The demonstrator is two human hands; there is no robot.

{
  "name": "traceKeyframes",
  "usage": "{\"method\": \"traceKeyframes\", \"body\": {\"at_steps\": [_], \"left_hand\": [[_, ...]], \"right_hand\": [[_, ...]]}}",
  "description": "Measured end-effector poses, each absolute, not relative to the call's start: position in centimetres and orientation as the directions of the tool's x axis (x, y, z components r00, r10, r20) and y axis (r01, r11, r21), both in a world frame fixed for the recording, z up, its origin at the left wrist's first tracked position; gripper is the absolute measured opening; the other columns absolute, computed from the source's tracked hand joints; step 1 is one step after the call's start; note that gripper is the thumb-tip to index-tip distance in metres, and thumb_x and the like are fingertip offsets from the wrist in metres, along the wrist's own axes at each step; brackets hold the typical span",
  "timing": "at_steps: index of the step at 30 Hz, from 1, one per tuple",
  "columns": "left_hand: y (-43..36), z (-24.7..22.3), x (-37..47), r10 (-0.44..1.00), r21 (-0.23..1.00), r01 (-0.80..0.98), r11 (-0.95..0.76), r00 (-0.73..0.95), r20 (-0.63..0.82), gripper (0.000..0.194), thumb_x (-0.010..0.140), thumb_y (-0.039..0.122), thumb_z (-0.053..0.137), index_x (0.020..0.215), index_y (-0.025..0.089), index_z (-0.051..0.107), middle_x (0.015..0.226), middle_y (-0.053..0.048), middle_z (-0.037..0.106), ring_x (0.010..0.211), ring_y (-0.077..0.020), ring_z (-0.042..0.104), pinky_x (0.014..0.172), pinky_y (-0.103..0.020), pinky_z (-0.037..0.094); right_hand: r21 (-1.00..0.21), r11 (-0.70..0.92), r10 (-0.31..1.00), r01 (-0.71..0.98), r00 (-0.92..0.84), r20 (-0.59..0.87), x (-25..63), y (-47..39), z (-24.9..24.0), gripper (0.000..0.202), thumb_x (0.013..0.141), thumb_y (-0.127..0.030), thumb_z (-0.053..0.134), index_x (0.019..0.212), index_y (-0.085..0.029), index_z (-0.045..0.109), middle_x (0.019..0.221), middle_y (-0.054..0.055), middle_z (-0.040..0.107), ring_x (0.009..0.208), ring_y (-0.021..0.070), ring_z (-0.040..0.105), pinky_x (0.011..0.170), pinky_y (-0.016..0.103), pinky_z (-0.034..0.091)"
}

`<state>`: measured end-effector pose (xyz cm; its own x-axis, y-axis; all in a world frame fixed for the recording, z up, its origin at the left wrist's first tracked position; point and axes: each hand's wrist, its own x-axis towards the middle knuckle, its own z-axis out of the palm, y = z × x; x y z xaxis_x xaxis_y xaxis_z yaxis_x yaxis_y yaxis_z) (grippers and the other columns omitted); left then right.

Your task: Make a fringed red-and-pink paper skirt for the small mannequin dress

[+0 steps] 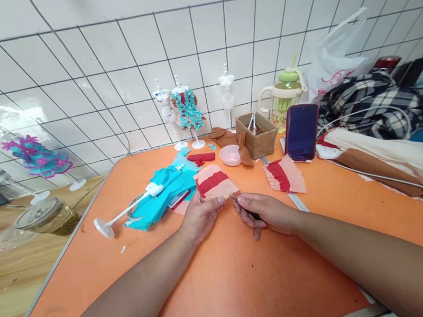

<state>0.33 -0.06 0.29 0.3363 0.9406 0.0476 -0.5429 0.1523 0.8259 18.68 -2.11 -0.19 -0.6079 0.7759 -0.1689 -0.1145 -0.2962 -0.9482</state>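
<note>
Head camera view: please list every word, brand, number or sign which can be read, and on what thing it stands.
No text can be read with certainty.
White plastic bag: pink marking, too unclear to read.
Red and white card beside turquoise paper: any print is too small.

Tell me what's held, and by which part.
Left hand: striped crepe paper, by its lower edge. Right hand: dark pointed tool, probably tweezers, around the middle.
</note>
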Motion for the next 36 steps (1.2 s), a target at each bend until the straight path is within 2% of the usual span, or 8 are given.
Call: {"method": "traceKeyframes", "body": {"at_steps": [5,11,15,17,22,25,30,36], "left_hand": [[0.02,0.27,0.33,0.939,0.827,-0.545,0.139,0.339,0.065,0.037,0.067,0.008,0.076,0.100,0.017,0.065,0.088,-0.003,0.072,0.079,-0.0157,0.065,0.074,-0.027,0.048],[-0.12,0.52,0.31,0.946,0.827,-0.538,0.167,0.323,0.019,0.037,0.063,0.008,0.078,0.096,0.016,0.066,0.076,-0.001,0.069,0.067,-0.0124,0.061,0.064,-0.024,0.046],[-0.18,0.51,0.24,0.938,0.816,-0.544,0.193,0.346,0.009,0.023,0.067,0.014,0.076,0.088,0.016,0.066,0.074,-0.001,0.067,0.066,-0.0119,0.060,0.063,-0.023,0.045],[-0.12,0.53,0.29,0.935,0.831,-0.525,0.183,0.355,0.019,0.018,0.069,0.018,0.076,0.084,0.015,0.065,0.075,-0.002,0.067,0.068,-0.0135,0.061,0.064,-0.025,0.046],[0.16,0.68,0.39,0.957,0.863,-0.493,0.109,0.287,0.044,0.019,0.070,0.019,0.077,0.085,0.014,0.066,0.080,-0.004,0.069,0.074,-0.0172,0.063,0.073,-0.031,0.048],[0.25,0.71,0.30,0.965,0.870,-0.486,0.081,0.256,0.053,0.018,0.071,0.019,0.076,0.083,0.014,0.065,0.076,-0.004,0.069,0.071,-0.0167,0.063,0.072,-0.031,0.048],[0.13,0.61,0.28,0.952,0.868,-0.484,0.109,0.302,0.049,0.017,0.072,0.018,0.076,0.085,0.014,0.065,0.078,-0.004,0.069,0.072,-0.0167,0.063,0.072,-0.031,0.048],[0.15,0.60,0.32,0.968,0.862,-0.496,0.098,0.248,0.032,0.023,0.068,0.016,0.078,0.087,0.015,0.066,0.080,-0.002,0.070,0.074,-0.0148,0.063,0.072,-0.027,0.047]], "right_hand": [[-0.948,-0.300,0.768,-0.104,-0.616,-0.175,18.80,-2.07,-0.17,0.034,0.091,-0.053,0.049,0.086,-0.019,0.050,0.056,-0.007,0.049,0.039,0.0043,0.027,0.044,0.024,0.054],[-0.962,-0.266,0.770,-0.066,-0.615,-0.171,18.81,-2.05,-0.01,0.036,0.090,-0.055,0.049,0.084,-0.019,0.050,0.054,-0.008,0.047,0.039,0.0048,0.028,0.043,0.023,0.052],[-0.969,-0.246,0.769,0.001,-0.609,-0.196,18.81,-2.10,0.21,0.040,0.088,-0.059,0.050,0.081,-0.020,0.049,0.053,-0.007,0.043,0.041,0.0060,0.032,0.041,0.020,0.049],[-0.973,-0.228,0.767,0.028,-0.610,-0.198,18.81,-2.06,0.16,0.041,0.087,-0.060,0.051,0.080,-0.020,0.049,0.054,-0.007,0.042,0.043,0.0068,0.034,0.041,0.020,0.048],[-0.982,-0.187,0.773,0.038,-0.611,-0.171,18.75,-2.00,-0.04,0.040,0.088,-0.058,0.051,0.084,-0.019,0.051,0.057,-0.006,0.043,0.046,0.0071,0.035,0.043,0.019,0.047],[-0.979,-0.204,0.792,0.004,-0.587,-0.167,18.72,-2.09,-0.04,0.038,0.090,-0.057,0.048,0.088,-0.019,0.052,0.059,-0.006,0.046,0.044,0.0065,0.034,0.046,0.023,0.051],[-0.980,-0.199,0.800,-0.030,-0.582,-0.144,18.75,-2.20,-0.22,0.038,0.093,-0.056,0.043,0.090,-0.019,0.051,0.064,-0.003,0.058,0.043,0.0066,0.039,0.050,0.026,0.053],[-0.976,-0.212,0.798,-0.052,-0.586,-0.142,18.76,-2.23,-0.39,0.039,0.092,-0.057,0.045,0.086,-0.019,0.050,0.063,-0.003,0.059,0.042,0.0063,0.039,0.053,0.026,0.053]]}}
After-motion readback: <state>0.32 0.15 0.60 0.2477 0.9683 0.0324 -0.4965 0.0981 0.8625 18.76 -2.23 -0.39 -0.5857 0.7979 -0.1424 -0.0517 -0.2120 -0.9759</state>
